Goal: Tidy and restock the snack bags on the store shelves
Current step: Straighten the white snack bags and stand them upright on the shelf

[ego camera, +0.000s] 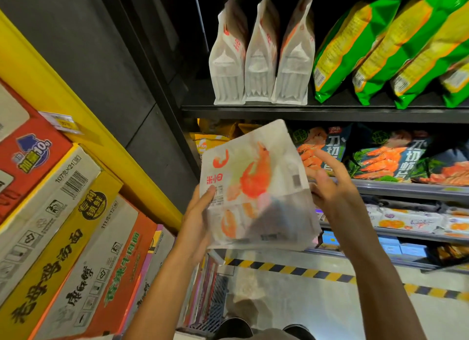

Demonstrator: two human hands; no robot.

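A white snack bag (256,185) printed with an orange shrimp is held up in front of the shelving, below the upper shelf (324,109). My left hand (199,212) grips its lower left edge, thumb on the front. My right hand (330,185) is at the bag's right edge with fingers spread and mostly straight; whether it pinches the bag I cannot tell. More bags seem stacked behind the front one. Three matching white bags (261,60) stand upright on the upper shelf, directly above.
Green and yellow snack bags (380,50) lean at the right of the upper shelf. Dark shrimp-chip bags (380,157) fill the shelf below. Noodle cartons (63,225) are stacked at the left beside a yellow beam. A crate (215,301) and hazard-striped floor lie below.
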